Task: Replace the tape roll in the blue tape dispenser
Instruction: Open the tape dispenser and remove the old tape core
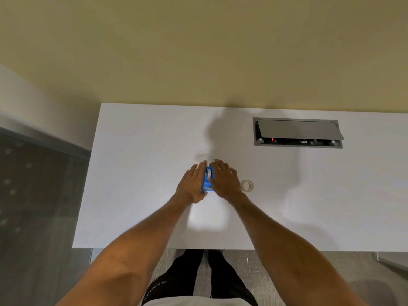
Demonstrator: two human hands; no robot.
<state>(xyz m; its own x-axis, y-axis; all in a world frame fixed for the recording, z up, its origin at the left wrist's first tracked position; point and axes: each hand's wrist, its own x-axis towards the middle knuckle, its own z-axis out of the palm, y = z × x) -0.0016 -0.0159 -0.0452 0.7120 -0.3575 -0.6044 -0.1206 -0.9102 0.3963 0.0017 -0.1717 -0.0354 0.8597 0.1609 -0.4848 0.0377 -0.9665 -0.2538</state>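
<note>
The blue tape dispenser [208, 181] stands on the white table [136, 173], a pale roll showing in its top. My left hand [192, 184] lies flat against the dispenser's left side, fingers stretched forward. My right hand [225, 178] presses against its right side, fingers extended over the top edge. A loose roll of clear tape [246, 185] lies flat on the table just right of my right hand, untouched.
A grey cable box [297, 132] with its lid tilted up is set into the table at the back right. The table meets a yellowish wall behind. Its left edge drops to grey carpet. My legs stand at the near edge.
</note>
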